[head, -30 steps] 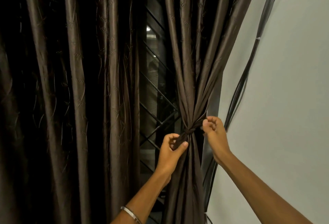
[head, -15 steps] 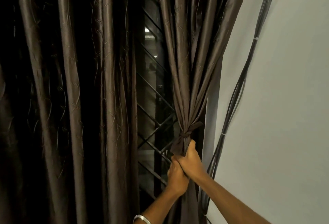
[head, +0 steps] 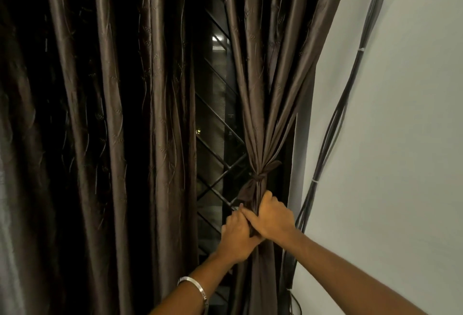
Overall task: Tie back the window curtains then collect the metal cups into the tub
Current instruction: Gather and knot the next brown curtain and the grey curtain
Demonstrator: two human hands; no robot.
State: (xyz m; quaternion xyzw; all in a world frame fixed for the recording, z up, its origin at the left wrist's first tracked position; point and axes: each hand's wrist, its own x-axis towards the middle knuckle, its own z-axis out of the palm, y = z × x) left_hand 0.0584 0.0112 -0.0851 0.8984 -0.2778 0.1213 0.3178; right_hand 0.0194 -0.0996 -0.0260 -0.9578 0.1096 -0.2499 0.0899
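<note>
Both hands (head: 258,227) around tied curtain (head: 260,139)

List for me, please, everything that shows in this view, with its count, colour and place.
Tied curtain: one, dark brown, right of centre, gathered into a bundle beside the wall.
Tie-back knot: one, dark brown, around the bundle just above the hands.
Loose curtain: one, dark brown, hanging untied across the left half.
Window grille: one, black diagonal bars, in the gap between the curtains.
Wall: one, pale grey-white, right side.
Cable bundle: one, black, running down the wall, held by white ties.
Bangle: one, silver, on the left wrist.
Left hand: gripping the bundle below the knot.
Right hand: gripping the bundle, overlapping the left hand.
</note>
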